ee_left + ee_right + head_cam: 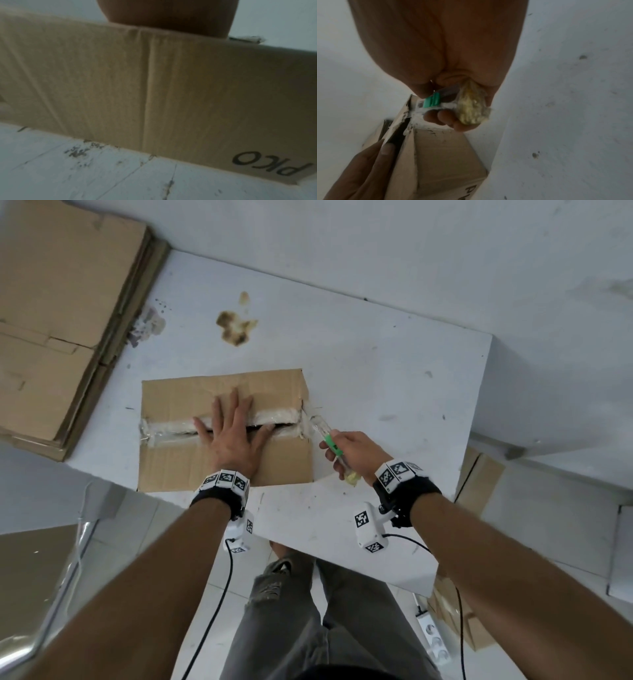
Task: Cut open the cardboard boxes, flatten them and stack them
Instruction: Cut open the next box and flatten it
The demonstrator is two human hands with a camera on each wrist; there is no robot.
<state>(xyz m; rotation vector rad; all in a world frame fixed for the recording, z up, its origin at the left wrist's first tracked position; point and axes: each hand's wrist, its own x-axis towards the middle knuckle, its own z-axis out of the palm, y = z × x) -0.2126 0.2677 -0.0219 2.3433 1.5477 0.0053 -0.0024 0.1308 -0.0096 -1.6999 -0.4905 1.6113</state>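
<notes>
A brown cardboard box (178, 463) stands on the white table (394, 378); its side shows in the left wrist view (154, 88) and the right wrist view (447, 155). Clear tape runs along its top seam, which gapes dark in the middle. My left hand (229, 433) lies flat on the top with fingers spread across the seam. My right hand (349, 453) grips a clear utility knife with a green slider (330, 445), (433, 101), at the box's right end, the blade by the taped corner. A yellowish wad of tape clings to the knife's rear end (471, 106).
A stack of flattened cardboard (54, 313) lies at the table's far left. Brown stains (236, 326) mark the table beyond the box. More cardboard (479, 477) stands on the floor to the right, with a power strip (433, 635) by my legs.
</notes>
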